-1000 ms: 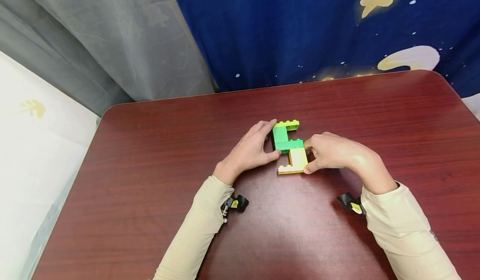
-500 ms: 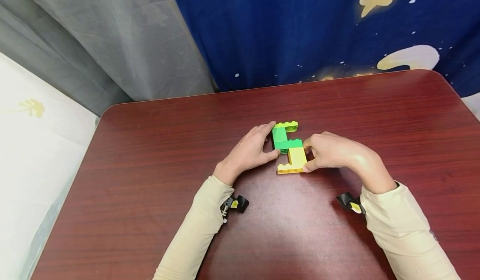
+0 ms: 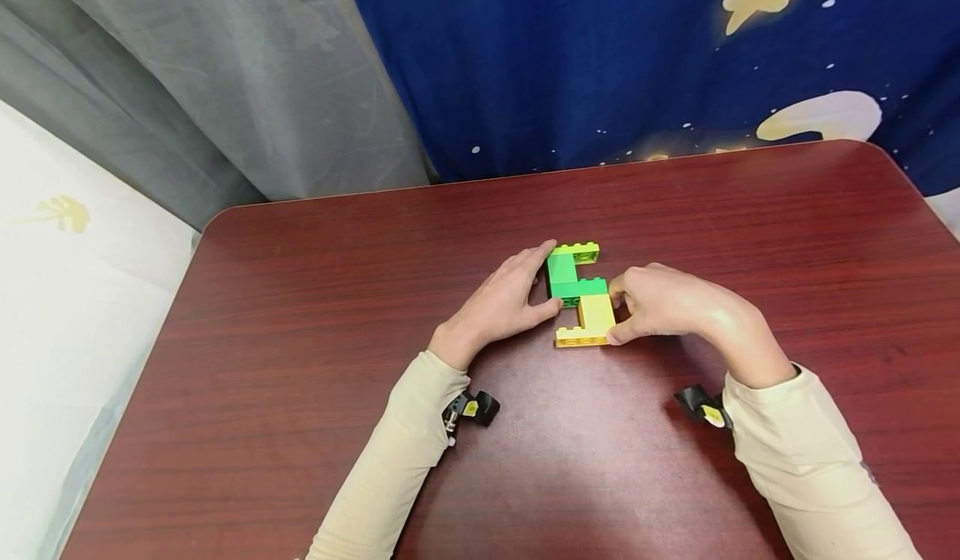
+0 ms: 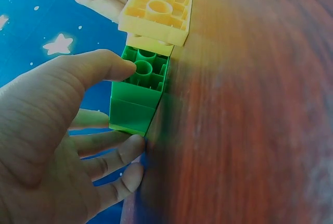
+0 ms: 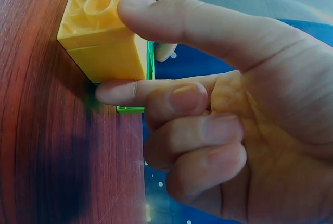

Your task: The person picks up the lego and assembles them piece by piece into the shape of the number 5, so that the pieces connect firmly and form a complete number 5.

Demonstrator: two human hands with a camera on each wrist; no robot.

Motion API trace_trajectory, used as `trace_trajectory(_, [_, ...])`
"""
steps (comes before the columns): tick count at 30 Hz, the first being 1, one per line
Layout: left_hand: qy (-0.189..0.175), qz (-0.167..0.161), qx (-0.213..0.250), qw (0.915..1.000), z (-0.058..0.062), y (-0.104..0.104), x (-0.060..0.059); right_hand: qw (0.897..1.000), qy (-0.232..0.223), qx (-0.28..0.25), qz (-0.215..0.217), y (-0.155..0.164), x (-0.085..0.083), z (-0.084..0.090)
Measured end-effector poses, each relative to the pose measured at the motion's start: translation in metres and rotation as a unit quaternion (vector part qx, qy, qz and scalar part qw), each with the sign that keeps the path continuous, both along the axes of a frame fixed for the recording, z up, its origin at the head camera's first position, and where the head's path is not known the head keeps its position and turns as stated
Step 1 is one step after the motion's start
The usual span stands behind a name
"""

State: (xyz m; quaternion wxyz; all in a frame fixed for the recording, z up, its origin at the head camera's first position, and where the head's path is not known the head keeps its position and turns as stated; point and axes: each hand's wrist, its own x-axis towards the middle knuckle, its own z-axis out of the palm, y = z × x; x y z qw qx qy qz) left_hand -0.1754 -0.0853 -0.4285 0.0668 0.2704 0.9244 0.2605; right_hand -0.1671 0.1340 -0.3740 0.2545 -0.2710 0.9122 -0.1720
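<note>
Head view: hands (image 3: 585,306) grip unmarked bricks (image 3: 579,293) (green, yellow).

Left hand (image 3: 498,302) fingers extended, thumb pinching; right hand (image 3: 663,303) fingers curled, gripping.

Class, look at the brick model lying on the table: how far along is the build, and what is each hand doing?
Done: the green bricks and yellow bricks are joined in one stepped piece lying on the table. In hand: the left hand grips the green end, and the right hand pinches the yellow end. Left: no loose bricks show, so whether anything remains cannot be told.
</note>
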Motion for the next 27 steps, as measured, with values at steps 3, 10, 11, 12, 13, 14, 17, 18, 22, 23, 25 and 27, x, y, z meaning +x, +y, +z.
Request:
trace_trajectory(3, [0.001,-0.002,0.003,1.0000,0.000,0.000,0.000,1.000,0.003,0.001,0.000,0.000,0.000,0.000])
trace_trajectory(10, [-0.015,0.001,0.010,0.9998,0.001,-0.002,0.002,1.000,0.007,0.004,-0.002,-0.001,0.002,0.001])
trace_trajectory(11, [-0.017,0.001,0.012,0.9998,0.001,-0.002,0.002,1.000,0.007,0.004,-0.002,-0.001,0.002,0.001])
trace_trajectory(12, [-0.020,0.002,0.013,0.9997,0.001,-0.002,0.002,1.000,0.007,0.005,-0.002,-0.001,0.002,0.001])
trace_trajectory(13, [-0.023,0.002,0.014,0.9996,0.001,-0.003,0.002,1.000,0.006,0.005,-0.002,-0.001,0.002,0.001])
trace_trajectory(14, [-0.024,0.002,0.013,0.9996,0.002,-0.004,0.002,1.000,0.003,0.006,-0.002,-0.001,0.002,0.002])
trace_trajectory(17, [-0.028,0.004,0.011,0.9995,0.003,-0.006,0.002,1.000,-0.001,0.002,-0.012,0.003,0.001,0.004])
trace_trajectory(18, [-0.029,0.003,0.010,0.9995,0.004,-0.007,0.002,1.000,0.000,-0.002,-0.018,0.006,0.000,0.006])
trace_trajectory(22, [-0.040,-0.002,0.012,0.9991,0.007,-0.009,0.002,0.998,0.024,-0.017,-0.047,0.024,-0.002,0.013])
trace_trajectory(23, [-0.044,-0.004,0.015,0.9989,0.008,-0.010,0.002,0.998,0.032,-0.020,-0.052,0.028,-0.003,0.015])
trace_trajectory(25, [-0.055,-0.007,0.020,0.9983,0.010,-0.011,0.002,0.997,0.045,-0.018,-0.061,0.036,-0.005,0.017])
trace_trajectory(27, [-0.065,-0.009,0.021,0.9976,0.013,-0.014,0.001,0.996,0.054,-0.012,-0.073,0.044,-0.007,0.017])
